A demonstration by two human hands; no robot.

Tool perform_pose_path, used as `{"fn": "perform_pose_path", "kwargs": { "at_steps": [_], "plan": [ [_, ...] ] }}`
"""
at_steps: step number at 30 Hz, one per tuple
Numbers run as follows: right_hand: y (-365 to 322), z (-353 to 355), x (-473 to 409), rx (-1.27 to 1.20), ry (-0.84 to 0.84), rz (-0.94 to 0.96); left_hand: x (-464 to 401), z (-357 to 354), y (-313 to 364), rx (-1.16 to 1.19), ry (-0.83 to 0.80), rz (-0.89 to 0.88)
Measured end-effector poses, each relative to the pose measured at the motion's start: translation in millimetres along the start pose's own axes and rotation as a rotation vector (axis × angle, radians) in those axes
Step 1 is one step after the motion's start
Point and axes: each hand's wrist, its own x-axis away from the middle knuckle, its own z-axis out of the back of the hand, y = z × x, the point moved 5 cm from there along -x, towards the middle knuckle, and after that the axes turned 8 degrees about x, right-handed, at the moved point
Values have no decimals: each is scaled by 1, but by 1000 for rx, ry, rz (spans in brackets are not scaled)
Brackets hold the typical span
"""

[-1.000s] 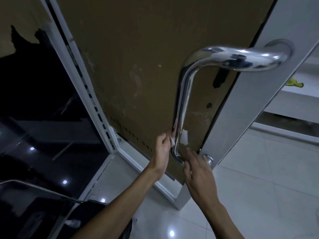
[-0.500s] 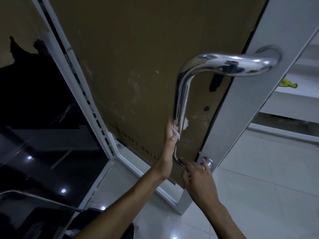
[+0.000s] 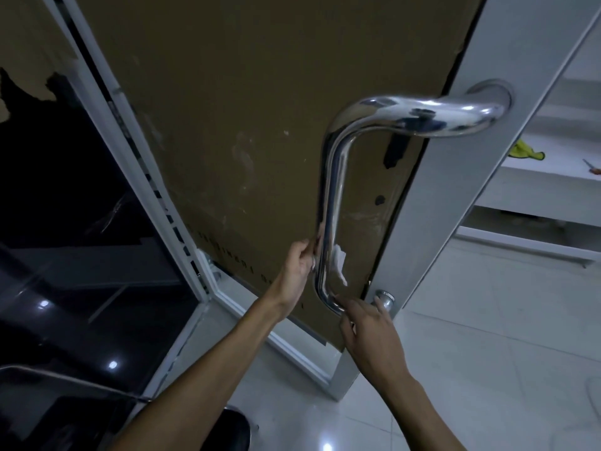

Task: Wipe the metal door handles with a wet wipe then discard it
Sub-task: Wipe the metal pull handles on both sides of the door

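A long shiny metal door handle (image 3: pixel 331 190) curves down the door, which is covered in brown cardboard (image 3: pixel 244 125). My left hand (image 3: pixel 297 271) grips the bar's lower part from the left, pinching a white wet wipe (image 3: pixel 338 260) that wraps around the bar; part of it shows on the bar's right side. My right hand (image 3: pixel 367 327) holds the bottom bend of the handle, fingers near its round lower mount (image 3: pixel 384 299). The handle's upper end joins the grey door frame (image 3: pixel 455 206) at the top right.
A dark glass panel (image 3: pixel 65 222) with a white frame stands to the left. White tiled floor (image 3: pixel 487 353) spreads to the right. A white shelf at the right carries a yellow cloth (image 3: pixel 525 150). A dark object sits at the bottom edge.
My left hand slid up the bar with the wipe, then came back down somewhat. My right hand has stayed at the handle's bottom bend.
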Motion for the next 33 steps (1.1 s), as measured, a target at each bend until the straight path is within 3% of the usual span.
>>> {"fn": "perform_pose_path", "kwargs": {
  "at_steps": [5,14,21,29,33],
  "plan": [
    [-3,7,1,-12,36,9,4,11,-43,-34,142,75],
    [-2,7,1,-36,35,35,27,-11,-65,207,262,15],
    [-14,6,20,-255,196,-16,46,-9,-57,184,232,-27],
    [-43,-13,9,-632,60,-87,50,-6,-39,-1,261,-172],
    [-52,0,-9,-755,108,-137,58,-13,-22,-99,223,-299]
  ]
}}
